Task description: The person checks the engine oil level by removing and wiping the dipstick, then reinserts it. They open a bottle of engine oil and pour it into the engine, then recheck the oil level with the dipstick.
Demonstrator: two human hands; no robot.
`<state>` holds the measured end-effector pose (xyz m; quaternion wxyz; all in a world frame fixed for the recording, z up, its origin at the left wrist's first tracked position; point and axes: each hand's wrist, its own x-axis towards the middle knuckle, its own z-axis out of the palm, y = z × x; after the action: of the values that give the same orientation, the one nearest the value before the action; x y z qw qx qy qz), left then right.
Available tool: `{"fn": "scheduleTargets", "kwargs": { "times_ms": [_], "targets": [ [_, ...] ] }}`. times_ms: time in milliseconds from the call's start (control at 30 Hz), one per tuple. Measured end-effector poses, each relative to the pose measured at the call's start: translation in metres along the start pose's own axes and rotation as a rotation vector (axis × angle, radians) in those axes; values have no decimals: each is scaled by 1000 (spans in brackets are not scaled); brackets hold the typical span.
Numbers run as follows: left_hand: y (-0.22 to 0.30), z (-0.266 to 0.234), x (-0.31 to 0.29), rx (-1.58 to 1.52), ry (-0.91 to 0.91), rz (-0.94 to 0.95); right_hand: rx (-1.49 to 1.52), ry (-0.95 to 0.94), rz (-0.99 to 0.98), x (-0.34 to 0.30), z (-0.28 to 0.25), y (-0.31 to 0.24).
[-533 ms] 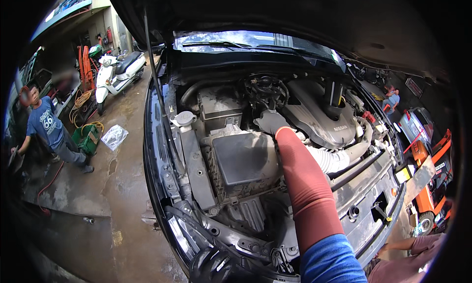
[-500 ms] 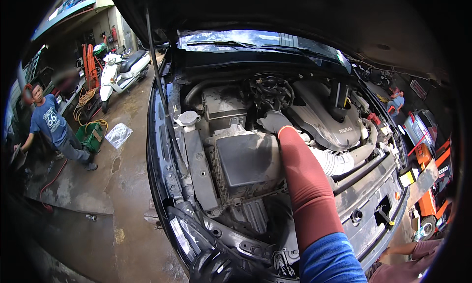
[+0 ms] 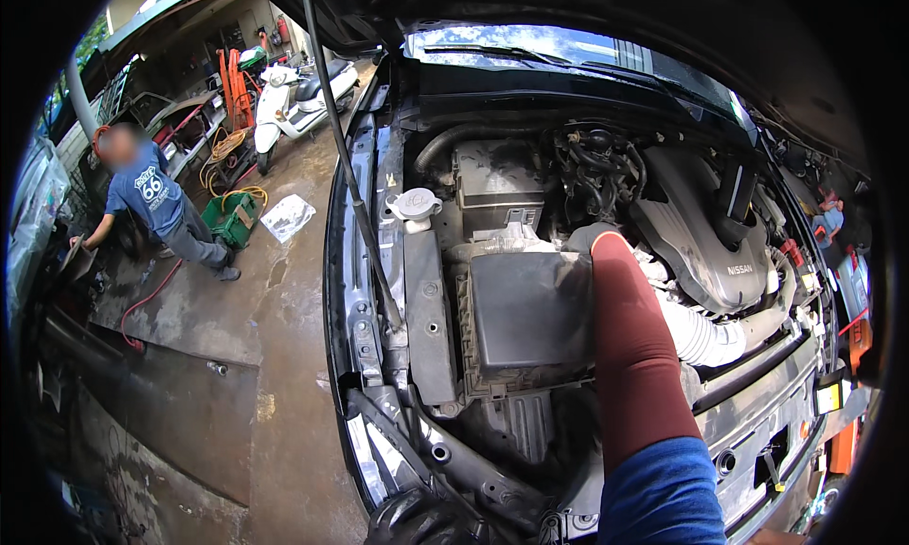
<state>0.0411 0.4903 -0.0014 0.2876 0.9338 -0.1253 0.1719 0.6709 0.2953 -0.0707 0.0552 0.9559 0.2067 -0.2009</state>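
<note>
Reaching near pale-lettered engine cover (image 3: 696, 228), right hand (image 3: 581, 237); lower, left hand (image 3: 415, 519); fingers' grip impossible to tell.

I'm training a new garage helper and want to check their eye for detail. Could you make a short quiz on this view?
1. Choose one: the right hand is at the far right corner of which thing?
A. green crate
B. black box-shaped housing
C. windshield

2. True or false: the left hand wears a black glove.

3. Fill in the colour: the scooter standing at the left of the picture is mostly ____.

Key: 1. B; 2. True; 3. white.
</note>
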Motion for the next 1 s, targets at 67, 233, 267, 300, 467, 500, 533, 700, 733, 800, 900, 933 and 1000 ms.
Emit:
{"fn": "scheduleTargets", "kwargs": {
  "times_ms": [67, 233, 267, 300, 467, 500, 533, 700, 733, 800, 900, 933, 1000],
  "targets": [
    [1, 0, 0, 6, 2, -4, 77, 88, 45, 2, 2, 2],
    [3, -3, 3, -1, 14, -10, 112, 37, 51, 7, 5, 12],
    [3, -3, 4, -4, 21, -8, 111, 20, 53, 9, 5, 13],
    [3, -3, 5, -7, 30, -7, 112, 2, 61, 10, 5, 14],
    [3, -3, 6, -23, 36, -3, 45, -67, 203, 20, 7, 8],
    [3, -3, 6, -22, 43, 0, 27, -74, 208, 21, 8, 7],
    [3, -3, 6, -20, 46, 1, 8, -84, 208, 22, 8, 6],
    [2, -3, 7, -24, 55, 3, -72, -132, 153, 10, 3, 3],
    [2, -3, 7, -36, 49, 1, -67, -125, 161, 6, 1, 1],
    [1, -4, 8, -51, 42, 0, -70, -102, 174, -4, -4, -5],
    [1, -5, 8, -55, 60, 15, 11, -91, 209, -17, -7, -9],
    [0, -5, 8, -57, 53, 11, 38, -96, 224, -19, -6, -8],
    [0, -5, 8, -67, 38, 3, 76, -92, 252, -17, -3, -3]
  ]
}}
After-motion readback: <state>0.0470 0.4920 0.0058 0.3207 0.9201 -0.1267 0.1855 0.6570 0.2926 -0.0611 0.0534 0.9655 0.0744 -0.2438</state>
